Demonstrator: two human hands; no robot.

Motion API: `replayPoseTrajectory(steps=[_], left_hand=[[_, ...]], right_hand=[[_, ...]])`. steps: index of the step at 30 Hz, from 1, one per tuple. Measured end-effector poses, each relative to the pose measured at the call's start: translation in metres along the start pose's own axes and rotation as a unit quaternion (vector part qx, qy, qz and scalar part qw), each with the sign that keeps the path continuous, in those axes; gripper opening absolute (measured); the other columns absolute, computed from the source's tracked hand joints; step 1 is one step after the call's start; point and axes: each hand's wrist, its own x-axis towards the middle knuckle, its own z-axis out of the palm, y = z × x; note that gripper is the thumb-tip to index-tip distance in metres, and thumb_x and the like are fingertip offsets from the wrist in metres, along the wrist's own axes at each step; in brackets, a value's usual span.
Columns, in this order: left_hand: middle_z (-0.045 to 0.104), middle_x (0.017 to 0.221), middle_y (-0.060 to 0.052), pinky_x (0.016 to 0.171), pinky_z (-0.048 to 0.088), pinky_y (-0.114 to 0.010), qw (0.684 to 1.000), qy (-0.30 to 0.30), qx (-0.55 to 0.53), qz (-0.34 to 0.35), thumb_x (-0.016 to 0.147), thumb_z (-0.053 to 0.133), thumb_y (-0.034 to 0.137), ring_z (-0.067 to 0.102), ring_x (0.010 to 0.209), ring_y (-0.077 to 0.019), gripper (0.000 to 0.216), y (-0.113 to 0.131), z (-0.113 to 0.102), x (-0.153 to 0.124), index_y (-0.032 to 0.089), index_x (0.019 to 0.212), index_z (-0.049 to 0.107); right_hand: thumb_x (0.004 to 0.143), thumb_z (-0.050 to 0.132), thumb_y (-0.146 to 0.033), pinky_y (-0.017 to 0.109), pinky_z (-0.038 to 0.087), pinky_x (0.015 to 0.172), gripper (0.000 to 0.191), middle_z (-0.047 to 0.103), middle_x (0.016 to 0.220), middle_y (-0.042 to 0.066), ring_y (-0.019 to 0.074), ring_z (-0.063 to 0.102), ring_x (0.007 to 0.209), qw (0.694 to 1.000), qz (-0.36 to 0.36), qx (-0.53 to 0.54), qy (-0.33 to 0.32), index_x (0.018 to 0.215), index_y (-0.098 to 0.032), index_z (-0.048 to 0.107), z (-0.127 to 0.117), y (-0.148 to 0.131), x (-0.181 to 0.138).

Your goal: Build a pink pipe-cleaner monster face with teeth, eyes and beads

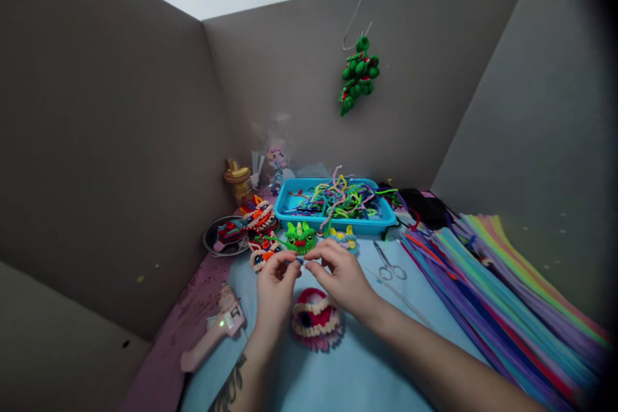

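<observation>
Two hands meet over 1 red toothed figure (316, 322): L hand (276, 286) & R hand (342, 277), fingertips of both pinched on 1 small blue piece (300, 261). 1 glue gun (215, 331) to the left, 1 scissors (389, 265) to the right, 1 blue tray (371, 226) behind.

Left hand (275, 290) and right hand (344, 278) side by side, thumbs and forefingers pinched, fingertips meeting; forearms (434, 360) converging from below

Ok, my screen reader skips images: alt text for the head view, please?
The left hand and right hand pinch a tiny blue piece above a red and white fuzzy pipe-cleaner figure on a light blue mat. A pink glue gun lies left, silver scissors right, a blue tray of pipe-cleaner scraps behind.
</observation>
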Motion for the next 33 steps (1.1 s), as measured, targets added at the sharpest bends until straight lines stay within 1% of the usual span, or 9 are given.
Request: replayPoseTrajectory(steps=[3, 9, 15, 21, 23, 25, 28, 30, 33], left_hand=[[0.061, 0.066, 0.002, 0.057, 0.046, -0.021, 0.999, -0.025, 0.034, 0.004, 0.07, 0.068, 0.023, 0.056, 0.061, -0.0105, 0.011, -0.002, -0.002, 0.0, 0.016, 0.076, 0.063], [0.063, 0.067, 0.001, 0.056, 0.047, -0.023, 0.998, -0.052, 0.041, -0.013, 0.069, 0.066, 0.023, 0.057, 0.06, -0.0115, 0.011, -0.001, -0.003, 0.0, 0.016, 0.077, 0.065], [0.065, 0.075, -0.001, 0.061, 0.048, -0.022, 0.984, -0.066, 0.151, 0.069, 0.072, 0.066, 0.023, 0.059, 0.067, -0.0123, 0.008, 0.005, -0.004, -0.001, 0.017, 0.077, 0.066], [0.064, 0.077, -0.001, 0.058, 0.05, -0.022, 0.971, -0.083, 0.189, 0.117, 0.074, 0.065, 0.021, 0.061, 0.071, -0.0141, 0.008, 0.004, -0.006, -0.002, 0.018, 0.081, 0.062], [0.063, 0.09, -0.005, 0.059, 0.052, -0.023, 0.956, -0.066, 0.222, 0.179, 0.077, 0.062, 0.021, 0.062, 0.083, -0.0168, 0.01, 0.003, -0.007, -0.002, 0.019, 0.087, 0.063], [0.059, 0.1, -0.007, 0.067, 0.053, -0.026, 0.925, -0.053, 0.27, 0.262, 0.08, 0.06, 0.02, 0.059, 0.095, -0.019, 0.013, 0.002, -0.008, -0.002, 0.021, 0.091, 0.064], [0.058, 0.102, -0.007, 0.082, 0.049, -0.033, 0.874, -0.051, 0.342, 0.342, 0.082, 0.056, 0.017, 0.057, 0.098, -0.0189, 0.015, 0.001, -0.009, -0.003, 0.023, 0.093, 0.066], [0.058, 0.102, -0.008, 0.083, 0.048, -0.034, 0.862, -0.057, 0.367, 0.345, 0.083, 0.055, 0.016, 0.057, 0.095, -0.0186, 0.015, 0.001, -0.009, -0.003, 0.022, 0.091, 0.066], [0.06, 0.095, -0.007, 0.078, 0.047, -0.032, 0.878, -0.059, 0.358, 0.313, 0.083, 0.054, 0.017, 0.058, 0.089, -0.0182, 0.012, 0.002, -0.007, -0.005, 0.021, 0.087, 0.065]], right_hand=[[0.08, 0.06, -0.012, 0.027, 0.044, 0.067, 0.011, 0.06, 0.076, 0.002, 0.0147, 0.056, 0.073, 1.0, -0.013, -0.01, -0.003, 0.079, -0.019, 0.068, -0.002, 0.001, 0.001], [0.081, 0.058, -0.009, 0.026, 0.044, 0.067, 0.014, 0.059, 0.075, 0.002, 0.0143, 0.056, 0.072, 0.999, -0.031, -0.035, -0.02, 0.078, -0.018, 0.067, -0.004, 0.004, 0.002], [0.083, 0.053, -0.008, 0.031, 0.044, 0.076, 0.017, 0.06, 0.087, 0.006, 0.0178, 0.056, 0.084, 0.99, -0.065, -0.111, -0.062, 0.089, -0.018, 0.066, -0.008, 0.003, 0.001], [0.08, 0.056, -0.006, 0.026, 0.041, 0.067, 0.014, 0.058, 0.075, 0.002, 0.0147, 0.055, 0.074, 0.988, -0.04, -0.109, -0.098, 0.072, -0.017, 0.062, -0.014, 0.006, 0.006], [0.079, 0.054, -0.005, 0.026, 0.04, 0.067, 0.015, 0.058, 0.074, 0.002, 0.0148, 0.055, 0.074, 0.988, -0.044, -0.117, -0.093, 0.07, -0.017, 0.06, -0.016, 0.008, 0.008], [0.079, 0.053, -0.006, 0.026, 0.04, 0.067, 0.015, 0.058, 0.075, 0.003, 0.0155, 0.055, 0.075, 0.985, -0.055, -0.133, -0.096, 0.071, -0.017, 0.06, -0.02, 0.008, 0.009], [0.079, 0.052, -0.006, 0.027, 0.039, 0.068, 0.016, 0.058, 0.076, 0.003, 0.0162, 0.054, 0.076, 0.979, -0.072, -0.154, -0.116, 0.072, -0.017, 0.06, -0.023, 0.005, 0.009], [0.078, 0.051, -0.005, 0.027, 0.04, 0.068, 0.016, 0.057, 0.076, 0.004, 0.0164, 0.054, 0.076, 0.977, -0.072, -0.154, -0.128, 0.072, -0.017, 0.06, -0.023, 0.004, 0.009], [0.078, 0.05, -0.006, 0.027, 0.039, 0.067, 0.017, 0.056, 0.076, 0.003, 0.0161, 0.053, 0.075, 0.982, -0.061, -0.129, -0.121, 0.07, -0.017, 0.058, -0.021, 0.003, 0.008]])
